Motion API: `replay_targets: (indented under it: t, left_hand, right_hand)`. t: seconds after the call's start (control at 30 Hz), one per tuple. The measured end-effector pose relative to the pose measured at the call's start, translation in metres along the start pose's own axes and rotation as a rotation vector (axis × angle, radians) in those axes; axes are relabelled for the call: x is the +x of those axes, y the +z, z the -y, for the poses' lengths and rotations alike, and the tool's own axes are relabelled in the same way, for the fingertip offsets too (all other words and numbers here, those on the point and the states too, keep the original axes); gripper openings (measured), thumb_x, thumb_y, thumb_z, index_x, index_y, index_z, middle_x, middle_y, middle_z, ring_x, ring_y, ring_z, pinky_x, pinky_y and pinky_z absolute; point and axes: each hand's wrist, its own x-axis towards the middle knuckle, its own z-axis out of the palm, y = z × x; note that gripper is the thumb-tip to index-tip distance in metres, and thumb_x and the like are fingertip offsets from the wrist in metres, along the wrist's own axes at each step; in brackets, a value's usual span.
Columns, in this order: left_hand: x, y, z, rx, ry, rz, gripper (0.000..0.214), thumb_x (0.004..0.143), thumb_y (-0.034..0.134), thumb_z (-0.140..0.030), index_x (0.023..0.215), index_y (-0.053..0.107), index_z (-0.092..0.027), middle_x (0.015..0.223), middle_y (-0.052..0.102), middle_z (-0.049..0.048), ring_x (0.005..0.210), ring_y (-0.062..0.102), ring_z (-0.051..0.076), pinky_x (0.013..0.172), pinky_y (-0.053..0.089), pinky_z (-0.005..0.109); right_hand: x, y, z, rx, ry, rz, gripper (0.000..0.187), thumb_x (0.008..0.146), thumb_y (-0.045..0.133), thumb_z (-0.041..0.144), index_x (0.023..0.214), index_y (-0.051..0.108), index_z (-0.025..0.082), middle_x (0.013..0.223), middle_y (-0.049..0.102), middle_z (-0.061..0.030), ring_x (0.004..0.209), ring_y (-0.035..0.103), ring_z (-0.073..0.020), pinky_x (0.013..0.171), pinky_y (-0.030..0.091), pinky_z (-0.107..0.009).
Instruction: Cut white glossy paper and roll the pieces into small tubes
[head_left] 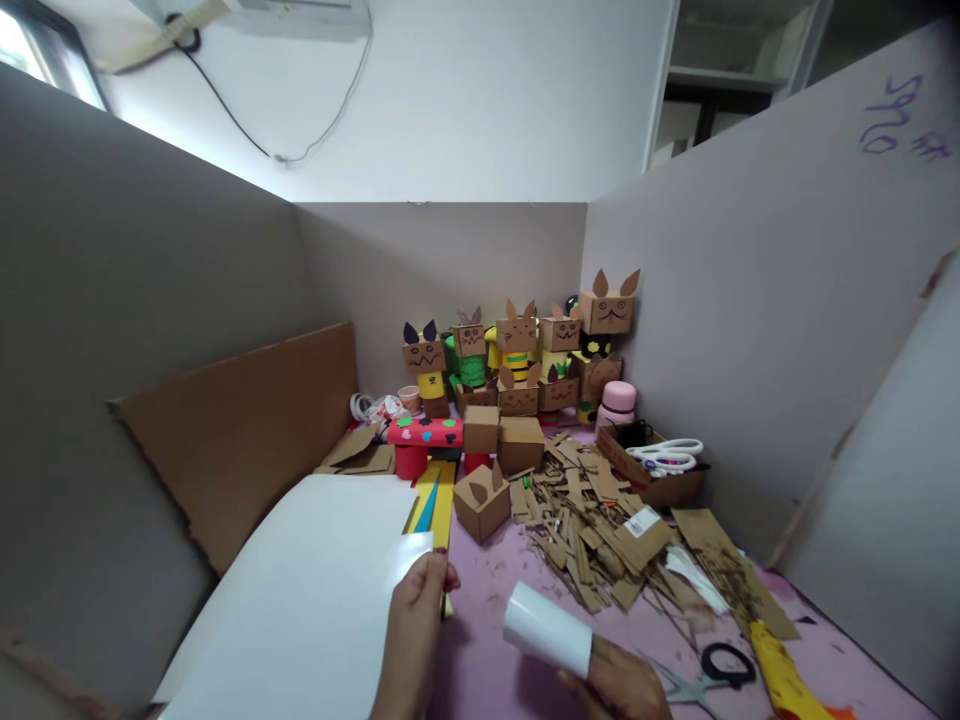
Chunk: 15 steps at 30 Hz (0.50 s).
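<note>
My left hand [417, 625] pinches the right edge of a large white sheet of paper [300, 590] that lies over the left part of the pink table [487, 660]. My right hand [619, 685] holds a white paper piece rolled into a short tube [547, 628] just above the table, right of the sheet. Coloured paper strips [433, 497] stick out from under the sheet's far edge. A small cardboard box with ear flaps [481, 502] sits just beyond both hands.
A heap of cardboard scraps [592, 520] lies right of centre. Black-handled scissors [709, 672] and a yellow piece [780, 675] lie at the right front. Several cardboard box figures [517, 350] stand at the back. A brown cardboard panel [240, 430] leans on the left wall; white scissors [667, 455] rest in a tray.
</note>
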Motion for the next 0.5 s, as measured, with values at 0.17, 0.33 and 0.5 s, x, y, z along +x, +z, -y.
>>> replay_targets:
  t: [0.17, 0.33, 0.5]
  left_hand:
    - [0.0, 0.005, -0.001, 0.054, 0.053, 0.089, 0.034, 0.075, 0.059, -0.05, 0.081, 0.068, -0.018, 0.093, 0.071, 0.008, 0.097, 0.061, 0.027, 0.087, 0.044, 0.034]
    - [-0.016, 0.02, -0.001, 0.092, 0.055, 0.222, 0.036, 0.078, 0.058, -0.048, 0.057, 0.055, -0.02, 0.057, 0.057, -0.0009, 0.059, 0.054, 0.018, 0.059, 0.042, 0.026]
    - [-0.011, 0.01, -0.001, 0.153, 0.095, 0.146, 0.036, 0.082, 0.051, -0.047, 0.057, 0.05, -0.021, 0.059, 0.051, -0.0017, 0.063, 0.049, 0.018, 0.062, 0.036, 0.027]
  right_hand:
    - [0.001, 0.001, 0.001, 0.008, -0.026, -0.037, 0.027, 0.092, 0.052, 0.032, 0.098, 0.076, 0.023, 0.082, 0.079, -0.0122, 0.069, 0.075, -0.0237, 0.06, 0.057, -0.026]
    - [0.004, 0.001, 0.0, -0.099, -0.148, -0.026, 0.032, 0.094, 0.045, 0.027, 0.091, 0.077, 0.022, 0.069, 0.076, -0.0104, 0.057, 0.071, -0.02, 0.056, 0.057, -0.025]
    - [0.006, -0.005, 0.001, -0.128, -0.212, -0.05, 0.033, 0.095, 0.043, 0.021, 0.088, 0.076, 0.02, 0.06, 0.071, -0.008, 0.052, 0.067, -0.0174, 0.054, 0.055, -0.023]
